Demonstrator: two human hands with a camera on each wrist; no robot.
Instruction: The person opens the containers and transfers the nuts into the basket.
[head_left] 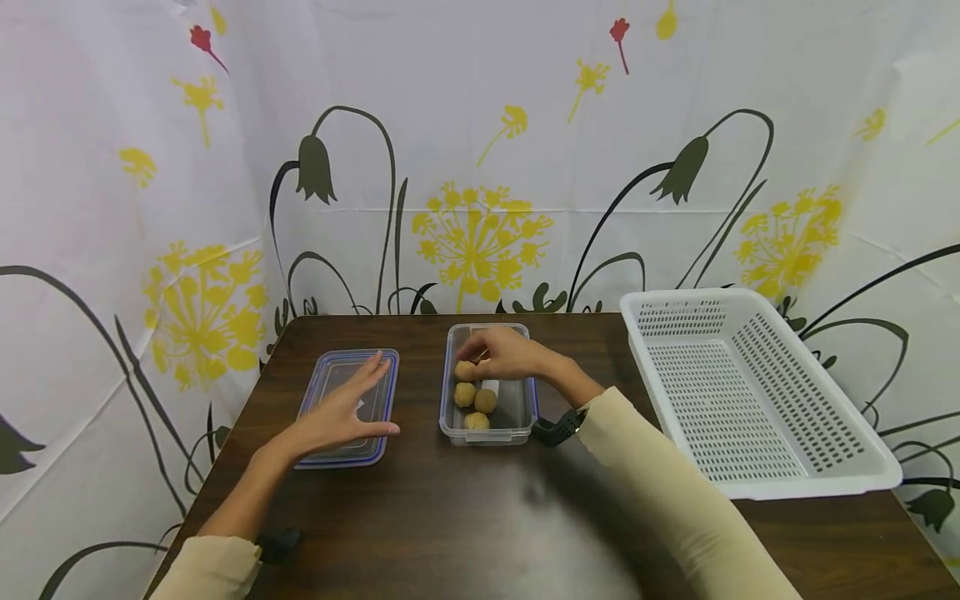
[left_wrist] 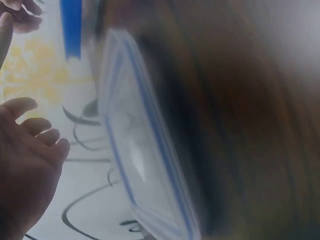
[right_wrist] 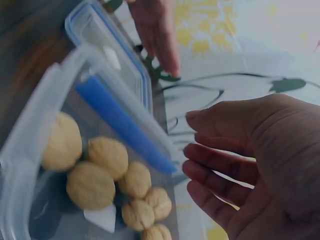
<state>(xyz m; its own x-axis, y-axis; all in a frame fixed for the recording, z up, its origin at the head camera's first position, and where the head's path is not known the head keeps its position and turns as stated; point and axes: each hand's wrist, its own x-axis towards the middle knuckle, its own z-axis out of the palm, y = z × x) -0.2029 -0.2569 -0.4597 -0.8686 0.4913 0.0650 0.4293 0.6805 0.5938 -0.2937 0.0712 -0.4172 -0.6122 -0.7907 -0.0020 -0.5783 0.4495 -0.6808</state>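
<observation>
A clear plastic container (head_left: pixel 495 437) with a blue inner edge stands in the middle of the table, holding several walnuts (right_wrist: pixel 91 185). Over its far half is my right hand (head_left: pixel 508 353), fingers bent loosely downward near the walnuts. The right wrist view shows nothing between those fingers, and some walnuts are hidden from the head view by the hand. To the left lies a clear lid (head_left: pixel 347 363) with a blue seal, flat on the table. My left hand (head_left: pixel 333 419) hovers above this lid, fingers spread and thumb apart, holding nothing.
A white perforated plastic basket (head_left: pixel 787 486) sits on the right side of the dark wooden table (head_left: pixel 465 517). Behind the table hangs a white curtain (head_left: pixel 465 100) with flower prints. A white label (right_wrist: pixel 101 218) shows beneath the walnuts in the container.
</observation>
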